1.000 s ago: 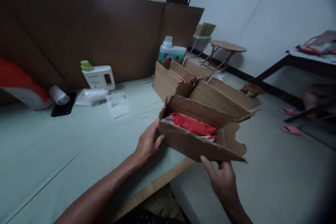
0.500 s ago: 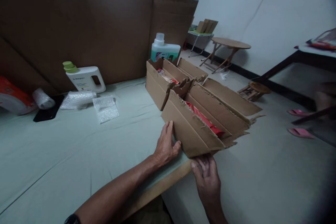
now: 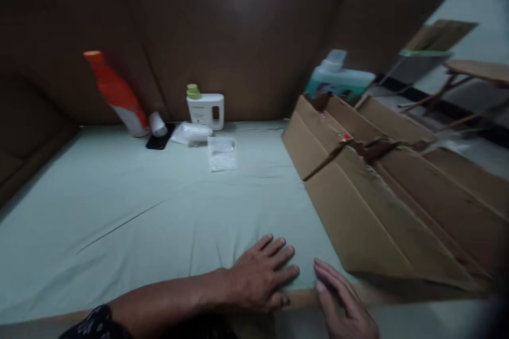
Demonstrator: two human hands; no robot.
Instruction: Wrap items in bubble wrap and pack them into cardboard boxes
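My left hand lies flat, fingers spread, on the pale green sheet near the front edge, holding nothing. Just to its right my right hand hangs with fingers stretched out, empty, close below the near corner of a long torn cardboard box. That box rests on the sheet at the right, and a second open cardboard box lies behind it. Neither hand touches the boxes.
Against the brown cardboard wall at the back stand an orange bottle, a white jug with a green cap, a black phone and bubble wrap pieces. A teal jug stands behind the boxes. A round wooden table is at far right.
Both hands have let go of the near cardboard box, which now rests on the sheet. The view has swung left and down, bringing the orange bottle into sight.
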